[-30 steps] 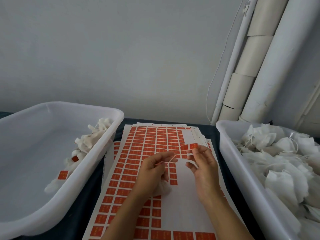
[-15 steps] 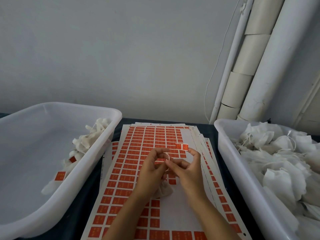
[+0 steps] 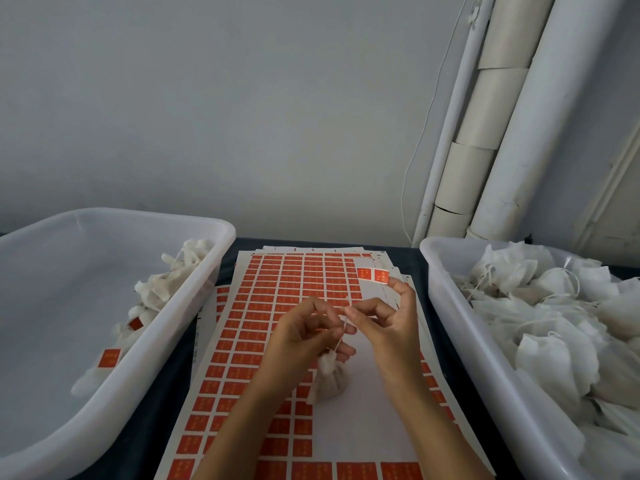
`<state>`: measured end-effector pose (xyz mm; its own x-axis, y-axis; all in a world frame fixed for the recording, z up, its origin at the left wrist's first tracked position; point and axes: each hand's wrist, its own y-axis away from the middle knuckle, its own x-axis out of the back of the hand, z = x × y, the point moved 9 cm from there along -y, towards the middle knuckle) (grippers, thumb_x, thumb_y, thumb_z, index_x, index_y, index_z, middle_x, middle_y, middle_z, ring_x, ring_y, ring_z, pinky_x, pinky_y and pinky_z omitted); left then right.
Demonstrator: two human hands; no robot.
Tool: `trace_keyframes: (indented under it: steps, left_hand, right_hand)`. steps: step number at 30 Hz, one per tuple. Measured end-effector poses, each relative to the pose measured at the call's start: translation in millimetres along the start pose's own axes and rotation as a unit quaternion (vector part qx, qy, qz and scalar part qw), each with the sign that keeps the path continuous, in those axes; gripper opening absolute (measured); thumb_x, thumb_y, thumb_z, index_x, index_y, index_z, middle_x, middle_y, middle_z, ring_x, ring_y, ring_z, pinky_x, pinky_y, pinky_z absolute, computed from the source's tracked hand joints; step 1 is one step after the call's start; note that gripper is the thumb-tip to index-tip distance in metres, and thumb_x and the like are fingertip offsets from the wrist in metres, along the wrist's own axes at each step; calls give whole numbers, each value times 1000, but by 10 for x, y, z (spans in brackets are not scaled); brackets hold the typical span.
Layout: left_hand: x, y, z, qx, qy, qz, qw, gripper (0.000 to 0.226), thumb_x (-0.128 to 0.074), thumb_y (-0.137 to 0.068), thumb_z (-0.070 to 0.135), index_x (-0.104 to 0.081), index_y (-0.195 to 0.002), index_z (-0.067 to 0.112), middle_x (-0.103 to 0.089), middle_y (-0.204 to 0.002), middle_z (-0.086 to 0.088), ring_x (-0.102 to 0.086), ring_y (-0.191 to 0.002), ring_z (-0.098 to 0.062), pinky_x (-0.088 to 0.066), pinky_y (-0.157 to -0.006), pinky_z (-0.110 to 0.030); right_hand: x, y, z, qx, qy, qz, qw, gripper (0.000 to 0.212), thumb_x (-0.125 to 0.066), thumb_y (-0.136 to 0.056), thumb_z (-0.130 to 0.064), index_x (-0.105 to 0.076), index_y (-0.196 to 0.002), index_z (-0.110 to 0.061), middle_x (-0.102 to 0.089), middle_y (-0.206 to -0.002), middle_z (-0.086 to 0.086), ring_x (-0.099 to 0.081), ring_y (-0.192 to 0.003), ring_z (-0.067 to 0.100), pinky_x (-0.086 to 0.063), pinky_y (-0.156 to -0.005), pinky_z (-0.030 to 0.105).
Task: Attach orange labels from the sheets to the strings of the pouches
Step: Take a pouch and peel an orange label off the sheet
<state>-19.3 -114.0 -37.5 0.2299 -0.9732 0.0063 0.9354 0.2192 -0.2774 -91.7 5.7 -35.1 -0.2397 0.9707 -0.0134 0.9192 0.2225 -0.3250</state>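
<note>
A small white pouch (image 3: 327, 379) lies on the label sheets (image 3: 277, 296) in the middle, its thin string (image 3: 341, 332) rising to my hands. My left hand (image 3: 308, 330) pinches the string lower down. My right hand (image 3: 388, 317) pinches the string's top end between thumb and forefinger. A peeled double orange label (image 3: 374, 274) sticks to a raised fingertip of that right hand, above the sheet.
A translucent white tub (image 3: 114, 375) on the left holds a few labelled pouches (image 3: 166, 282). A second tub (image 3: 464, 344) on the right is heaped with white pouches (image 3: 554, 320). White pipes (image 3: 498, 116) stand at the back right against the grey wall.
My hands came together from apart; the right hand took hold of the string's end. The pouch dropped lower on its string and now lies on the sheet. The label stayed on the right fingertip.
</note>
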Motion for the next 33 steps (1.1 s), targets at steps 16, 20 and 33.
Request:
trace_keyframes:
  steps: [16,20,33]
  left_hand:
    - [21,-8,-140,50,3,27,998,40,-61,-85,-3,-68,-108,28,-68,-114,13,-72,-74,-22,-58,-68,-27]
    - [48,-6,-113,32,10,37,999,45,-62,-84,-4,-64,-115,28,-62,-124,13,-72,-81,-17,-55,-70,-20]
    - [52,-27,-84,-5,-3,40,999,51,-63,-82,-5,-61,-115,34,-59,-126,17,-68,-99,-10,-55,-80,-21]
  right_hand:
    - [196,62,7,-24,-68,76,995,31,-61,-75,-45,-55,-103,-32,-66,-99,-12,-66,-88,5,-55,-66,20]
    - [117,173,146,-82,-83,69,991,27,-65,-70,-44,-65,-85,-22,-69,-78,-11,-66,-75,6,-52,-56,17]
    - [-175,333,381,-229,-150,7,962,18,-66,-82,-24,-70,-83,-7,-71,-76,8,-69,-76,23,-56,-66,29]
